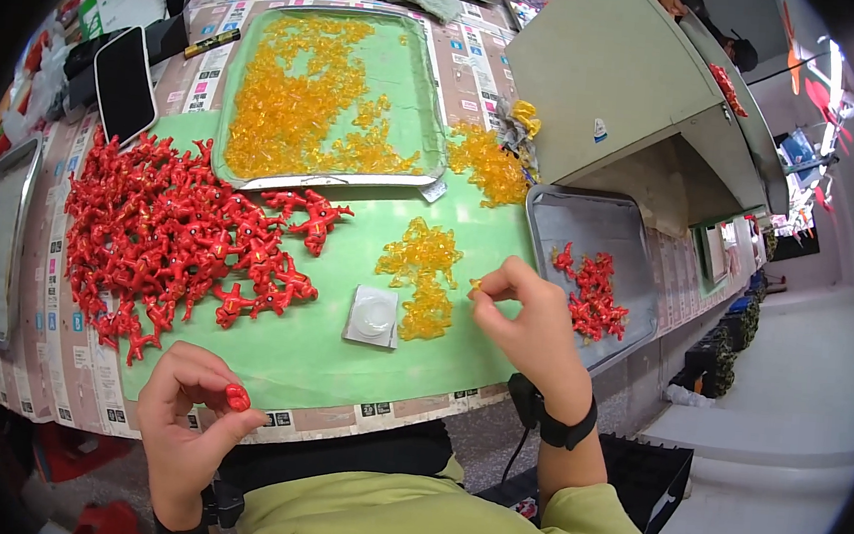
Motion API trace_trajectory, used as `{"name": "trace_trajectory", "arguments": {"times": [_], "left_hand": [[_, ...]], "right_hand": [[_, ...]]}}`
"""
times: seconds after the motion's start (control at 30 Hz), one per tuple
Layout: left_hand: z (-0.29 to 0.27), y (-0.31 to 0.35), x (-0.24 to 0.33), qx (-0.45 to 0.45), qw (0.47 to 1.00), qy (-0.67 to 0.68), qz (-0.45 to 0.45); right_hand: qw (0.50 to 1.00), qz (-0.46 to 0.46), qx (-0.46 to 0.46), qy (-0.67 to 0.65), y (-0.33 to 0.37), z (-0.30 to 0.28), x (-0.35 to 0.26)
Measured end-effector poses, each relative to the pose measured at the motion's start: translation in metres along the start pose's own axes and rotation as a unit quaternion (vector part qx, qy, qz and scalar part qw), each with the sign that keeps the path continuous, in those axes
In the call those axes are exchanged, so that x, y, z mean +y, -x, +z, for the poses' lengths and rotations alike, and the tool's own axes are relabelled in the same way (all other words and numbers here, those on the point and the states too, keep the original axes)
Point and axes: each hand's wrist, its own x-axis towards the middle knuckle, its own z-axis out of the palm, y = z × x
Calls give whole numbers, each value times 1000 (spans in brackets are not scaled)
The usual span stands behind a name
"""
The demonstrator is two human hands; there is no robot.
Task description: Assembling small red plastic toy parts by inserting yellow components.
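Table top is covered w/ pale printed paper sheets (201, 79); a flat light-green mat (345, 225) is laid over part of it. A big grey boxy housing (613, 66), open underneath, is set at back R. A rectangular silver-rimmed tray w/ green lining (408, 85) is placed at back; glossy translucent yellow plastic pcs (283, 115) are spread in it, mostly to L. A heap of glossy red plastic figures (189, 233) is piled in front, to L. In a dark grey rectangular tray (571, 223) at R, small red plastic parts (599, 306) are gathered near the middle.

Bare R hand (535, 326) is held btwn that tray and a small loose yellow heap (428, 252) on the mat; bare L hand (176, 438) is held at the near edge, below the red heap. A whitish square block w/ round translucent top (374, 316) is set beside the yellow heap. A rounded red plastic pc (236, 398) is pinched btwn L thumb & index tips; a tiny yellow pc (476, 284) is pinched btwn R thumb & index tips.
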Motion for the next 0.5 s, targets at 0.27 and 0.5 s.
{"name": "trace_trajectory", "arguments": {"times": [0.27, 0.5], "left_hand": [[4, -7, 4, -10, 1000, -28, 5], [9, -5, 0, 5, 997, 71, -13]], "right_hand": [[926, 50, -95, -362, 13, -12, -11], [886, 11, -93, -454, 10, 3, -10]]}}
